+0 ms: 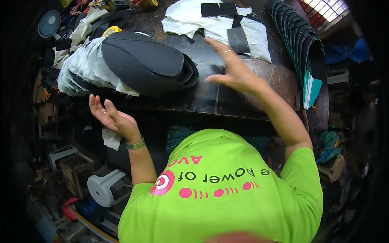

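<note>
A bundle of black curved pieces (142, 60), which look like nested shoe uppers with a stitched seam, lies on its side on the dark table. Layers of frayed white cloth (87, 69) stick out at its left end. Just below that cloth, at the table's front edge, my left hand (115, 119) is raised with the fingers apart and nothing in it. My right hand (235, 73) is spread open to the right of the bundle, thumb and fingers apart, also without a thing in it. Behind it lie white cloth pieces (184, 20) and a dark grey patch (238, 40).
At the table's right edge stands a long row of nested black pieces with green edges (289, 36). A brown worn board (273, 79) lies under my right forearm. Scraps and a yellow roll (111, 30) sit at the far left. A grey stool (103, 188) stands below.
</note>
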The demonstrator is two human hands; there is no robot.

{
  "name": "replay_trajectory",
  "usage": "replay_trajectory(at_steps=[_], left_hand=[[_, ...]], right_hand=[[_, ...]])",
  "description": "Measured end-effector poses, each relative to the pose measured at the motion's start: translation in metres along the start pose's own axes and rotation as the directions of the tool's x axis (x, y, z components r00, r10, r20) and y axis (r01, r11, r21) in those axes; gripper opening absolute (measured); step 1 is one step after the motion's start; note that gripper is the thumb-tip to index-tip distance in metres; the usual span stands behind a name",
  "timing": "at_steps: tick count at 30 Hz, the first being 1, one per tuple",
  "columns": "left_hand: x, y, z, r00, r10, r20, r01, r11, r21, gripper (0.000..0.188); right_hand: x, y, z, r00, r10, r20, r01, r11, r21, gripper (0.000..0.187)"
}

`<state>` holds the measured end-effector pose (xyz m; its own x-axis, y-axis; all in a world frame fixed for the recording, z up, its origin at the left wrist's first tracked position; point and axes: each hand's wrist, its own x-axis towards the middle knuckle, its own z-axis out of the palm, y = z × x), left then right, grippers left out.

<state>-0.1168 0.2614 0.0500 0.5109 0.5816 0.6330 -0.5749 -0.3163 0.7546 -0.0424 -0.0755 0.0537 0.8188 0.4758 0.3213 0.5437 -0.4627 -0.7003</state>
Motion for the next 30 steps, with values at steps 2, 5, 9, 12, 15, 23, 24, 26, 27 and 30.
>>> replay_trajectory(at_steps=[2,5,9,12,15,23,24,26,27,30], left_hand=[[0.014,-0.019,-0.02,0.981,-0.192,-0.037,0.19,0.981,-0.044,0.056],[0.028,-0.047,-0.034,0.945,-0.328,-0.005,0.328,0.945,0.001,0.066],[0.027,-0.065,-0.033,0.932,-0.323,0.166,0.319,0.946,0.05,0.072],[0.022,-0.06,-0.023,0.94,-0.336,0.062,0.337,0.942,0.006,0.067],[0.019,-0.041,-0.009,0.938,-0.226,-0.262,0.24,0.971,0.021,0.05],[-0.048,0.063,0.06,0.684,0.438,0.583,-0.373,0.897,-0.236,0.009],[-0.059,0.072,0.076,0.609,0.362,0.706,-0.267,0.932,-0.247,0.015],[-0.076,0.078,0.115,0.365,0.333,0.87,-0.12,0.943,-0.31,0.031],[-0.086,0.079,0.135,0.269,0.387,0.882,-0.065,0.921,-0.384,0.029],[-0.115,0.078,0.194,0.113,0.458,0.882,-0.036,0.889,-0.457,0.027]], right_hand=[[0.023,-0.002,0.047,0.996,-0.071,0.054,0.063,0.99,0.129,0.122],[0.039,-0.009,0.099,0.994,-0.098,-0.043,0.105,0.972,0.211,0.129],[0.038,-0.012,0.114,0.994,-0.083,-0.077,0.098,0.969,0.227,0.128],[0.033,-0.017,0.108,0.999,-0.032,-0.032,0.039,0.966,0.257,0.127],[0.02,-0.025,0.09,0.999,0.034,0.027,-0.039,0.979,0.202,0.128],[-0.101,-0.03,-0.036,0.83,-0.03,-0.556,-0.243,0.88,-0.409,0.065],[-0.113,-0.024,-0.056,0.786,-0.049,-0.617,-0.335,0.804,-0.491,0.064],[-0.136,-0.006,-0.093,0.731,-0.008,-0.682,-0.478,0.707,-0.521,0.064],[-0.145,0.004,-0.107,0.693,0.026,-0.721,-0.546,0.671,-0.501,0.066],[-0.173,0.029,-0.131,0.658,0.242,-0.713,-0.656,0.65,-0.384,0.06]])
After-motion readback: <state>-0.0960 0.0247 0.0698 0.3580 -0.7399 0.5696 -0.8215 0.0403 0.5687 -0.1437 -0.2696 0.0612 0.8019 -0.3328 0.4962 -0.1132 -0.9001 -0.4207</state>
